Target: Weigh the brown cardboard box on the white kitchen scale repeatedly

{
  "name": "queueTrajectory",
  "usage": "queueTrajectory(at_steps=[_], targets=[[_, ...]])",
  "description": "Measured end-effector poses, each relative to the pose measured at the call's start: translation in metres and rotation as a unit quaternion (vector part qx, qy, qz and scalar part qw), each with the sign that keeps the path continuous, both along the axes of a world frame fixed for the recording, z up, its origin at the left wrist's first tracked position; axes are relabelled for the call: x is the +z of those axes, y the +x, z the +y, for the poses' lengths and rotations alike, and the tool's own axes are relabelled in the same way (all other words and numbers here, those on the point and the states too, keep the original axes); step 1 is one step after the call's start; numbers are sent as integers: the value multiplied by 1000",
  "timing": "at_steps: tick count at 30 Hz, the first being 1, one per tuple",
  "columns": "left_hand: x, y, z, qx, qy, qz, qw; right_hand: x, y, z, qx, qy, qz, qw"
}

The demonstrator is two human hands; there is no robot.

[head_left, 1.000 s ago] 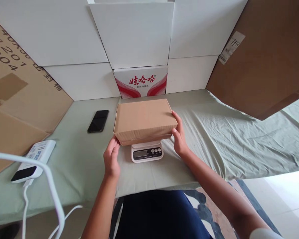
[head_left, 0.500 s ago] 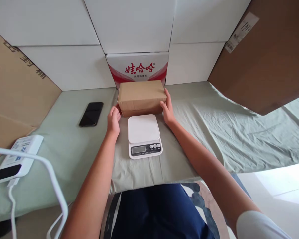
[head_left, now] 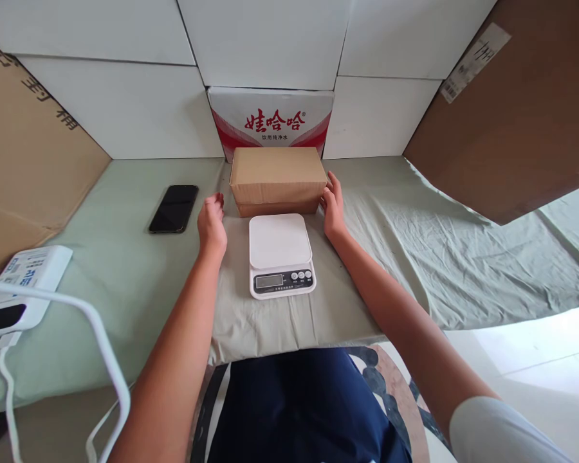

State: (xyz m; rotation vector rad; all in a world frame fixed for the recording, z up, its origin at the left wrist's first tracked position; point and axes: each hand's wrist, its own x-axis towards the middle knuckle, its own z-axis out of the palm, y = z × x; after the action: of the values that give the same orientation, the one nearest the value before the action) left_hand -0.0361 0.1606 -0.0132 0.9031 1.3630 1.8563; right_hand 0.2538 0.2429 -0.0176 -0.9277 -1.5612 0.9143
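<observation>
Brown cardboard box (head_left: 276, 180), closed, flat on the pale green cloth (head_left: 415, 257) at the back of the table, close against the red-and-white printed carton (head_left: 271, 119) behind it and just beyond the white kitchen scale (head_left: 280, 254), whose platform is bare. Left hand (head_left: 211, 223) open and off the box, fingers loosely curled, a clear gap to the box's left end. Right hand (head_left: 334, 207) open too, palm turned toward the right end, at or just off the cardboard (contact too close to call). Nothing gripped by either.

Probably light and stiff, judging by the thin corrugated walls and crisp edges; dry, matt board, so little risk of slipping. Not fragile on the outside, contents unknown. Best held with flat palms on the two short ends, or fingers hooked under the bottom edge; top panel likely to give if pressed in the middle.

Room: tight behind, against the carton and the white panels (head_left: 125, 116). Scale close in front, so lift over it, not slide. Open cloth to the right, though rumpled and dropping off at the table's front edge. To the left, a black phone (head_left: 174, 208) lying near, well short of the white device (head_left: 26, 280) and its cable (head_left: 101, 341).
</observation>
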Motion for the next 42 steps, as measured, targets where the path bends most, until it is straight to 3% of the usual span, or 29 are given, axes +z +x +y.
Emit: queueTrajectory(at_steps=[3, 7, 16, 29, 42], targets=[[2, 0, -2, -7, -10, -9, 1000, -1, 0, 1, -30, -13, 39, 999], [5, 3, -6, -4, -26, 6, 1000, -3, -1, 3, -22, 1, 58, 998], [9, 7, -9, -4, -45, 31, 998, 7, -6, -4, -12, -42, 150, 988], [9, 10, -8, 1, -43, 28, 999, 6, -7, -4, -8, -18, 131, 991], [11, 11, -11, -1, -57, 40, 998, 10, -8, -6, -19, -40, 140, 989]])
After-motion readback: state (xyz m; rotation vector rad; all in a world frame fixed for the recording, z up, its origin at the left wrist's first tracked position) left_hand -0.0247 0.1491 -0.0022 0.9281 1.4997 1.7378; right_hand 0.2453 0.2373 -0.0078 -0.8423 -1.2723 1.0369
